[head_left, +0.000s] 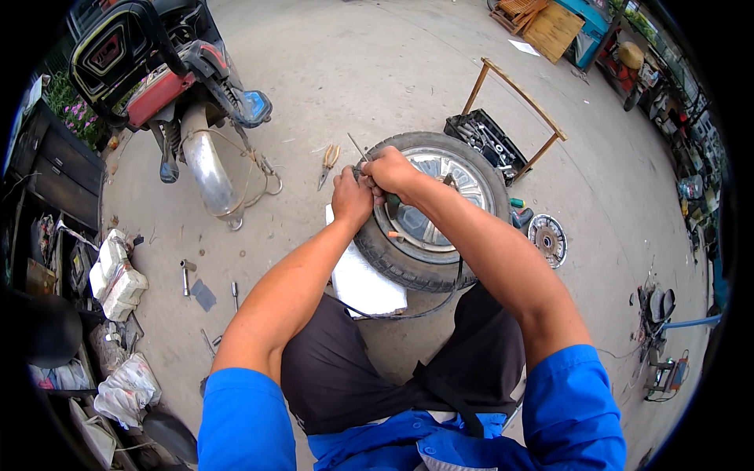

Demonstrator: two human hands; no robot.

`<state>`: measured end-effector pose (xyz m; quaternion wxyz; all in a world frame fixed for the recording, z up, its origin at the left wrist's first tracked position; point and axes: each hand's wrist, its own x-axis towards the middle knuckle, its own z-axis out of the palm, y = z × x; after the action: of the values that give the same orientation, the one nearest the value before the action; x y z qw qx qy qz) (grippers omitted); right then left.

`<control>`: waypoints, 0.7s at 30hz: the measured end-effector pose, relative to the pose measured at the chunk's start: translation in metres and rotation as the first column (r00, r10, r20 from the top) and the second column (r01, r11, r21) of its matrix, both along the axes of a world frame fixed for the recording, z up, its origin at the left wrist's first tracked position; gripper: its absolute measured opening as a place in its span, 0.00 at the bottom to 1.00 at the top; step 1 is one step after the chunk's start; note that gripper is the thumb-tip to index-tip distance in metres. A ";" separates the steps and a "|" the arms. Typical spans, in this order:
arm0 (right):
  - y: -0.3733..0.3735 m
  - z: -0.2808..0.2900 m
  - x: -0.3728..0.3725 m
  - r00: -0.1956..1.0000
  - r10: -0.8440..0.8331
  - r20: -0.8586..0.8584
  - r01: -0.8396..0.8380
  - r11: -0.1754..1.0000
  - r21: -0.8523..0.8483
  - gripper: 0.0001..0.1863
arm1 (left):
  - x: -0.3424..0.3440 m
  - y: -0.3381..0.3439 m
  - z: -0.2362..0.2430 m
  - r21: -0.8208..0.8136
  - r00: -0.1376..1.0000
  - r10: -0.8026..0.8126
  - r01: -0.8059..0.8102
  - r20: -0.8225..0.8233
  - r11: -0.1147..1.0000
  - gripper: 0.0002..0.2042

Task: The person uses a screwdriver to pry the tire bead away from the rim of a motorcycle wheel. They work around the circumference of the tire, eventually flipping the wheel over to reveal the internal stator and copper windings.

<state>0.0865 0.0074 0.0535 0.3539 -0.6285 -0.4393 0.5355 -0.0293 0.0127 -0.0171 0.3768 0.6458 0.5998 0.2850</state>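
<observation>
A wheel with a black tyre (385, 261) and a silver metal rim (428, 232) lies flat in front of my knees. At its far left edge my right hand (390, 174) is closed round a thin metal rod (356, 145), which points up and away to the left. A dark green handle (393, 204) shows below that hand; whether it belongs to the rod is hidden. Close beside it, my left hand (352, 196) is closed at the tyre's edge with fingers bent; what they grip is hidden. A small orange piece (395, 235) rests on the rim.
Pliers (328, 166) lie left of the wheel, and a white sheet (365, 284) is partly under it. Beyond stands a black toolbox (491, 140) with a wooden handle. A round metal part (547, 241) is at right. A two-wheeler (206, 157) stands far left; a black cable (428, 312) loops nearby.
</observation>
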 end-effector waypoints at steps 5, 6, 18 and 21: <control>-0.017 0.005 -0.001 0.959 -0.168 -0.230 0.165 0.986 -0.032 0.11 | 0.002 0.006 -0.010 0.017 0.999 0.041 -0.041 -0.032 0.999 0.25; -0.018 0.004 -0.001 0.943 -0.230 -0.241 0.230 0.973 -0.029 0.10 | 0.003 0.006 -0.010 0.019 0.998 0.046 -0.045 -0.042 0.999 0.25; -0.025 -0.005 -0.005 0.696 -0.566 -0.442 0.614 0.788 -0.044 0.08 | 0.006 0.003 -0.010 0.071 0.996 0.053 -0.048 -0.077 0.996 0.26; -0.027 -0.005 -0.007 0.677 -0.591 -0.438 0.642 0.766 -0.042 0.08 | 0.007 0.003 -0.011 0.089 0.995 0.053 -0.045 -0.086 0.995 0.26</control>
<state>0.0800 -0.0191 0.0483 0.6361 -0.5853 -0.1430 0.4821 -0.0224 0.0156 -0.0282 0.3144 0.6587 0.6185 0.2910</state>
